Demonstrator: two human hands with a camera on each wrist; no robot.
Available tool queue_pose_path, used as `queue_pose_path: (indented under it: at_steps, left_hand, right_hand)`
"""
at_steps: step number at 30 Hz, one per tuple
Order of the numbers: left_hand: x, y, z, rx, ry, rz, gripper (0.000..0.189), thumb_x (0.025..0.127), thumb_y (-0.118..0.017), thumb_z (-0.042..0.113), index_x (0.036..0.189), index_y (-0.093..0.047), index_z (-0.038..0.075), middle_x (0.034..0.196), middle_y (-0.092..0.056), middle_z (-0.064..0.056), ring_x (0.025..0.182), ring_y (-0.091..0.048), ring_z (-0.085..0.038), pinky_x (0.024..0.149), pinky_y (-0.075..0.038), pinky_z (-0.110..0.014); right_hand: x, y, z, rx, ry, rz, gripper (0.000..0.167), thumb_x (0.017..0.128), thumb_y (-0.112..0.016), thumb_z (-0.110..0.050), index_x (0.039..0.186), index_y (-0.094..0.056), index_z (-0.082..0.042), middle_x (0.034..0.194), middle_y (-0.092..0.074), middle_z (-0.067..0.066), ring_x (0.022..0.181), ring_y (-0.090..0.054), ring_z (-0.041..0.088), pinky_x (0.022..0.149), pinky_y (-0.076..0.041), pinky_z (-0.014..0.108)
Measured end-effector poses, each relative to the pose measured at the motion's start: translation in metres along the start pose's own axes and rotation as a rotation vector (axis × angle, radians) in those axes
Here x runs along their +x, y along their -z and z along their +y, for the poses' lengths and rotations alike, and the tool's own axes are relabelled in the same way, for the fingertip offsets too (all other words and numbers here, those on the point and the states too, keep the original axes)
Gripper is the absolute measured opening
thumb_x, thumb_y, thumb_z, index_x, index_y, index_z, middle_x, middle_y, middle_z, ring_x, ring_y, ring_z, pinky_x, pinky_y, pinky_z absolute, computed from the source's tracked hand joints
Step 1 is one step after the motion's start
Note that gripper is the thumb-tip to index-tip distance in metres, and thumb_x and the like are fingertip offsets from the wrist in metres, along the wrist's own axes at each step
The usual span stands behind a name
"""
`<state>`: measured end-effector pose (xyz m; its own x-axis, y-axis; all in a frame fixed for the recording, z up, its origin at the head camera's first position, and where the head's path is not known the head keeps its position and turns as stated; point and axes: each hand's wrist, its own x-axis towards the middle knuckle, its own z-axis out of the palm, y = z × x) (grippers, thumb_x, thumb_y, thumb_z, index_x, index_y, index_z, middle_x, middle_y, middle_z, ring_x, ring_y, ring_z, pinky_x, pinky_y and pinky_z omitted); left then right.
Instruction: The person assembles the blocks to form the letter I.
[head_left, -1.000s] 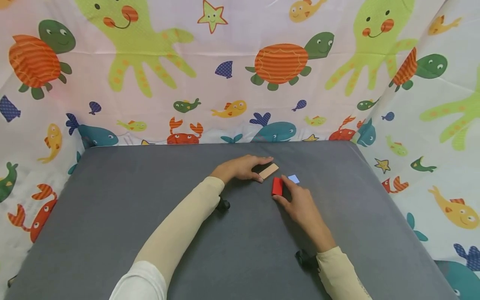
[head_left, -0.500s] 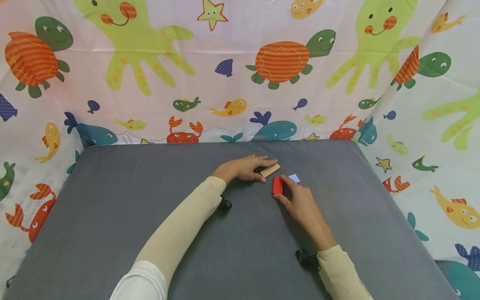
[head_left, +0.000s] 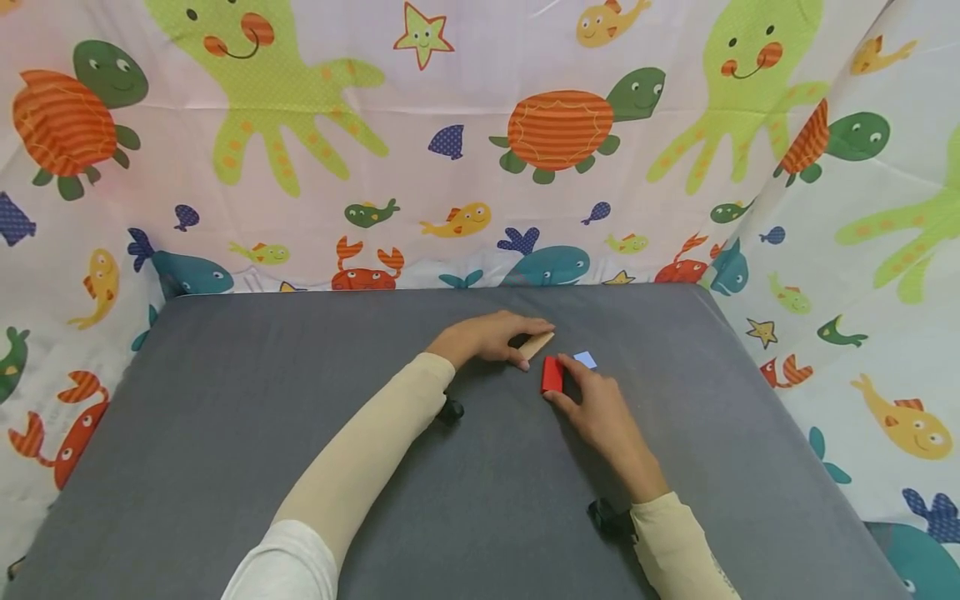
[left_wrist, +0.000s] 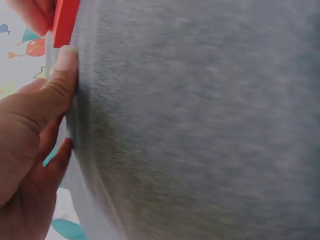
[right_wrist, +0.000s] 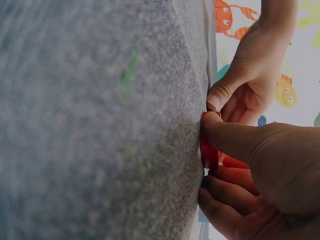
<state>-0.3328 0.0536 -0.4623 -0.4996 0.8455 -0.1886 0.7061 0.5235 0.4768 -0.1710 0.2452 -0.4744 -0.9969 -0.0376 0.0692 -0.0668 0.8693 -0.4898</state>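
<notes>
In the head view my left hand (head_left: 487, 337) holds a flat tan block (head_left: 536, 345) between thumb and fingers, low over the grey cloth. Just to its right, my right hand (head_left: 603, 412) pinches a red block (head_left: 552, 374) at its two ends, thumb at the near end and a finger at the far end. Behind the right fingertips lies a small light blue piece (head_left: 585, 360). The left wrist view shows the left thumb close to the red block (left_wrist: 65, 22), and the tan block is hidden there. The right wrist view has both hands near each other around the red block (right_wrist: 207, 145).
A grey cloth-covered table (head_left: 337, 483) spreads under both arms. Behind it and along the sides hangs a white curtain (head_left: 300, 225) printed with sea animals. A black wrist camera (head_left: 450, 411) sits beneath the left wrist, another black camera (head_left: 609, 518) by the right wrist.
My left hand has shifted slightly right, and the tan block now shows a narrower face, as if tilted. The right hand and red block stay almost in place.
</notes>
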Motion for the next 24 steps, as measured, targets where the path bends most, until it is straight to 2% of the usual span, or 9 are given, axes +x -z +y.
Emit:
queue_pose_path:
  at_steps: [4,9,14,17,24]
  left_hand:
    - [-0.005,-0.003,-0.004,0.002,0.001,0.057,0.083,0.093,-0.081,0.04,0.165,-0.041,0.025,0.169,-0.039,0.005,0.153,-0.04,-0.02,0.125,-0.033,-0.041]
    - [-0.015,-0.004,-0.009,-0.01,-0.034,0.129,0.083,0.089,-0.084,0.041,0.161,-0.048,0.02,0.165,-0.046,0.001,0.151,-0.044,-0.02,0.123,-0.037,-0.039]
    - [-0.034,0.0,-0.014,0.007,-0.031,0.185,0.079,0.088,-0.084,0.046,0.157,-0.054,0.021,0.163,-0.049,-0.001,0.151,-0.045,-0.024,0.122,-0.038,-0.042]
    - [-0.047,0.001,-0.014,0.03,-0.014,0.196,0.076,0.088,-0.083,0.049,0.154,-0.058,0.02,0.162,-0.05,-0.002,0.15,-0.046,-0.025,0.121,-0.04,-0.042]
    - [-0.081,-0.007,-0.016,0.031,0.057,0.216,0.072,0.088,-0.085,0.052,0.149,-0.064,0.018,0.154,-0.058,-0.001,0.143,-0.053,-0.024,0.118,-0.043,-0.042]
  right_hand:
    - [0.001,0.0,0.001,0.0,0.003,0.0,0.068,0.094,-0.083,-0.031,0.153,-0.057,-0.007,0.138,-0.067,0.022,0.114,-0.069,0.04,0.103,-0.053,0.058]
    - [0.001,-0.001,0.005,0.02,0.03,0.013,0.066,0.094,-0.084,-0.031,0.15,-0.059,-0.008,0.139,-0.067,0.02,0.117,-0.068,0.039,0.104,-0.052,0.058]
    - [0.001,-0.002,0.006,0.048,0.049,0.028,0.064,0.091,-0.086,-0.029,0.147,-0.062,-0.008,0.136,-0.069,0.02,0.119,-0.068,0.04,0.104,-0.052,0.058]
    - [0.0,-0.001,0.003,0.063,0.046,0.013,0.065,0.091,-0.087,-0.03,0.147,-0.062,-0.007,0.136,-0.069,0.022,0.12,-0.069,0.039,0.104,-0.053,0.056]
    - [-0.004,-0.002,-0.011,0.16,0.062,-0.049,0.066,0.089,-0.089,-0.032,0.145,-0.064,-0.008,0.141,-0.067,0.02,0.122,-0.07,0.034,0.104,-0.054,0.051]
